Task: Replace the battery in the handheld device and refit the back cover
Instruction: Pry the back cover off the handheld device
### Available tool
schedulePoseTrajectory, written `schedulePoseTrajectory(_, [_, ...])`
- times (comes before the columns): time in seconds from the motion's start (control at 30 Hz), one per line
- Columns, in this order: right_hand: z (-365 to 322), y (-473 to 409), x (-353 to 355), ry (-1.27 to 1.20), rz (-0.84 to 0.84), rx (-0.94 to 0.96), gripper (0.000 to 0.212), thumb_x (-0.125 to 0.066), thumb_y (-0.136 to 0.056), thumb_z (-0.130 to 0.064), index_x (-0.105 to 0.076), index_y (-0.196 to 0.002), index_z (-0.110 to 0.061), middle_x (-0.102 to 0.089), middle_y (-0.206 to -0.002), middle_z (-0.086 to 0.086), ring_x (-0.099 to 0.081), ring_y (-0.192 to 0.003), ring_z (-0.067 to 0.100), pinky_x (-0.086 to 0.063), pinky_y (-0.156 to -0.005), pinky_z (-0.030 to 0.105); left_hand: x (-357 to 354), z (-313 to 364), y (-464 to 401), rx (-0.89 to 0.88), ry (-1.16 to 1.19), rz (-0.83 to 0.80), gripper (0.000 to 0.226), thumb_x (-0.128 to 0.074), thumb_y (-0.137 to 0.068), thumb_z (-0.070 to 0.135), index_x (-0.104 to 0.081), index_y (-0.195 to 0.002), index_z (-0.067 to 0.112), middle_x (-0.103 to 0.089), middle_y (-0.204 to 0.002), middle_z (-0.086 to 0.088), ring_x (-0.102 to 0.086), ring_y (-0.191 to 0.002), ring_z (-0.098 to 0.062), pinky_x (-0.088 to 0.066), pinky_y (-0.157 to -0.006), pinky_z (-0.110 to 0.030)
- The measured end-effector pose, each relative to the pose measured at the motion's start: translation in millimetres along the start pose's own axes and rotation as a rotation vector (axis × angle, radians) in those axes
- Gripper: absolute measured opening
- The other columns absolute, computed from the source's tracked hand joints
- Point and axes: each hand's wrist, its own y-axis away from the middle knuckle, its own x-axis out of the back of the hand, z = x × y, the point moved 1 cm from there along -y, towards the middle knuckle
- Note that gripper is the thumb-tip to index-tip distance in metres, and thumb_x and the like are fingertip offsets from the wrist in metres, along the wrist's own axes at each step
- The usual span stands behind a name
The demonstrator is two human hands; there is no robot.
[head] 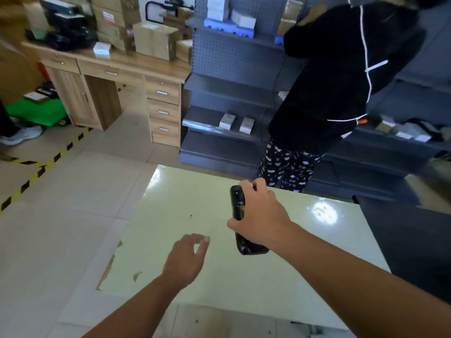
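Note:
My right hand (258, 215) grips a black handheld device (238, 203) from above, holding it on edge over the pale green table (170, 228). The hand covers much of the device, so only its left side and lower end show. My left hand (186, 257) hovers lower left of the device, over the table, fingers loosely curled and apart, with nothing in it. No loose battery or separate back cover is visible.
A person in a black top (341, 76) stands just beyond the table's far edge, facing grey metal shelves (227, 89) with small boxes. A wooden desk (117, 76) piled with cartons stands at the back left. Yellow-black floor tape (48, 164) runs at left.

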Motion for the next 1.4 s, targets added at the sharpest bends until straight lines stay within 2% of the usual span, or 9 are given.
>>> schedulePoseTrajectory(0.1, [-9.0,17.2,-6.4,-0.036,-0.031,0.033,0.068,-0.072,-0.077,-0.053,-0.037,-0.13,-0.029,-0.035,-0.123,0.0,-0.048,-0.104,0.026,-0.052,-0.078,0.04,-6.9,55.2,9.2,0.285,0.943,-0.396,0.066,-0.026,-0.107,0.062,-0.068,-0.134,0.02,-0.069,-0.139,-0.007,-0.065,-0.125,-0.028,-0.051,-0.099,-0.045])
schedulePoseTrajectory(0.27, [-9.4,36.0,-22.9,-0.074,-0.072,0.048,0.051,-0.063,-0.085,-0.047,-0.041,-0.126,-0.028,-0.039,-0.119,-0.001,-0.052,-0.101,0.027,-0.053,-0.08,0.043,-10.8,93.8,32.3,0.463,1.378,-0.47,0.069,-0.043,-0.094,0.073,-0.084,-0.106,0.018,-0.079,-0.11,-0.013,-0.075,-0.095,-0.031,-0.053,-0.088,-0.045])
schedulePoseTrajectory(0.43, [5.6,36.9,-18.3,-0.086,-0.065,0.105,0.033,-0.053,-0.097,-0.045,-0.051,-0.123,-0.025,-0.049,-0.119,-0.001,-0.063,-0.094,0.028,-0.055,-0.081,0.043,-16.3,89.2,38.7,0.458,1.442,-0.474,0.071,-0.044,-0.097,0.07,-0.084,-0.101,0.011,-0.079,-0.094,-0.015,-0.077,-0.076,-0.03,-0.062,-0.067,-0.037])
schedulePoseTrajectory(0.57, [7.4,36.9,-12.9,-0.06,-0.023,0.143,0.031,-0.054,-0.097,-0.048,-0.055,-0.118,-0.026,-0.051,-0.114,-0.003,-0.064,-0.089,0.027,-0.055,-0.077,0.04,-12.9,94.6,45.3,0.413,1.45,-0.493,0.07,-0.045,-0.097,0.069,-0.081,-0.109,0.01,-0.079,-0.099,-0.018,-0.076,-0.078,-0.033,-0.064,-0.066,-0.04])
schedulePoseTrajectory(0.83, [5.8,36.3,-12.5,-0.073,-0.046,0.22,0.035,-0.058,-0.094,-0.051,-0.057,-0.119,-0.027,-0.052,-0.111,-0.004,-0.064,-0.092,0.024,-0.049,-0.072,0.035,-10.2,85.6,46.3,0.414,1.49,-0.492,0.068,-0.045,-0.097,0.067,-0.079,-0.118,0.012,-0.077,-0.114,-0.018,-0.076,-0.092,-0.035,-0.062,-0.084,-0.047])
schedulePoseTrajectory(1.13, [7.5,35.0,-17.6,-0.022,-0.043,0.27,0.037,-0.058,-0.091,-0.051,-0.06,-0.112,-0.02,-0.054,-0.105,-0.001,-0.064,-0.086,0.024,-0.057,-0.077,0.039,-17.6,77.7,48.0,0.447,1.473,-0.496,0.067,-0.047,-0.097,0.066,-0.079,-0.119,0.011,-0.076,-0.117,-0.019,-0.075,-0.097,-0.036,-0.035,-0.119,-0.053])
schedulePoseTrajectory(1.23, [9.6,34.9,-18.4,-0.05,-0.011,0.255,0.037,-0.059,-0.088,-0.05,-0.06,-0.107,-0.018,-0.053,-0.101,0.0,-0.063,-0.083,0.024,-0.056,-0.073,0.037,-19.1,79.9,47.3,0.437,1.449,-0.499,0.064,-0.05,-0.097,0.064,-0.077,-0.119,0.01,-0.076,-0.113,-0.018,-0.074,-0.094,-0.036,-0.042,-0.113,-0.053])
schedulePoseTrajectory(1.33, [17.8,36.3,-21.9,-0.109,0.025,0.201,0.033,-0.059,-0.087,-0.048,-0.058,-0.101,-0.018,-0.052,-0.099,0.0,-0.061,-0.081,0.024,-0.055,-0.07,0.036,-19.4,83.7,48.5,0.4,1.406,-0.511,0.059,-0.051,-0.098,0.055,-0.074,-0.12,0.006,-0.076,-0.11,-0.021,-0.075,-0.089,-0.039,-0.061,-0.086,-0.052])
schedulePoseTrajectory(1.4, [23.5,38.5,-25.3,-0.164,0.026,0.17,0.032,-0.062,-0.085,-0.049,-0.059,-0.098,-0.019,-0.053,-0.098,-0.001,-0.062,-0.081,0.023,-0.058,-0.072,0.038,-20.3,85.1,49.6,0.39,1.381,-0.516,0.058,-0.05,-0.099,0.052,-0.073,-0.12,0.003,-0.076,-0.106,-0.022,-0.075,-0.085,-0.039,-0.063,-0.079,-0.052])
